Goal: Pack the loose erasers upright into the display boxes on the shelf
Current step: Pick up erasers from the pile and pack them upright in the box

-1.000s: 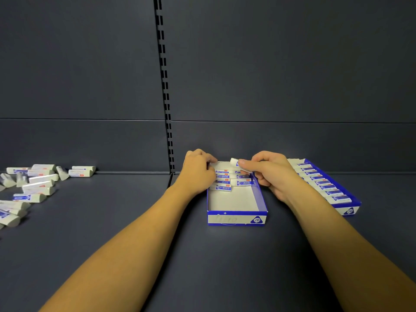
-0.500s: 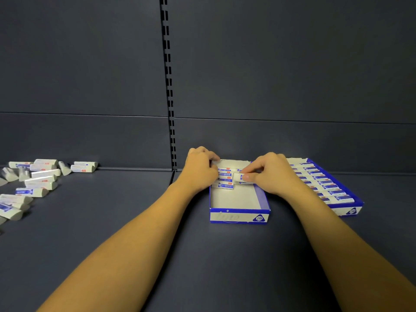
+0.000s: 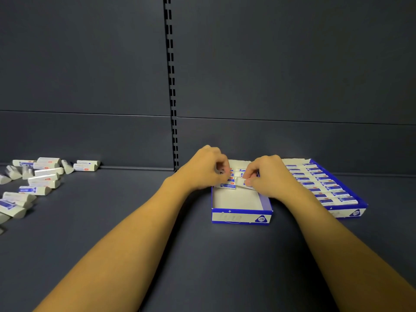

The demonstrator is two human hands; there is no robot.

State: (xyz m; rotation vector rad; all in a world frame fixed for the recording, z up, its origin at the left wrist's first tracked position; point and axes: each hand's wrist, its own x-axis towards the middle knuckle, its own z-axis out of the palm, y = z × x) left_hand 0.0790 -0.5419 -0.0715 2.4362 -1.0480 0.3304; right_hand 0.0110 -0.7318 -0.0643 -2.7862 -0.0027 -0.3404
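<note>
Head view: shelf dark, two display boxes on it. Full box at right, rows of erasers standing edge-on. Near box in the middle, only its back part filled; front half shows bare white floor.

Loose pile far left, lying flat or tipped, well apart from both boxes. Many left to pack.

Right hand grip: thumb and forefinger pinch one eraser, now low in the near box, against the front of the packed rows, tilted, not yet upright. Left hand curled at the box's left wall, fingertips on the packed rows; whether it pinches one or only steadies them, cannot tell.

Change: a second ago the right hand held the eraser raised above the rows near the back wall. Half a second ago it was coming down among them. Now it sits at the front edge of the rows. Left hand has hardly shifted. Pile and full box unchanged.

Judgement: one eraser nearly seated; needs pressing upright against its neighbours. Near box roughly half full.
</note>
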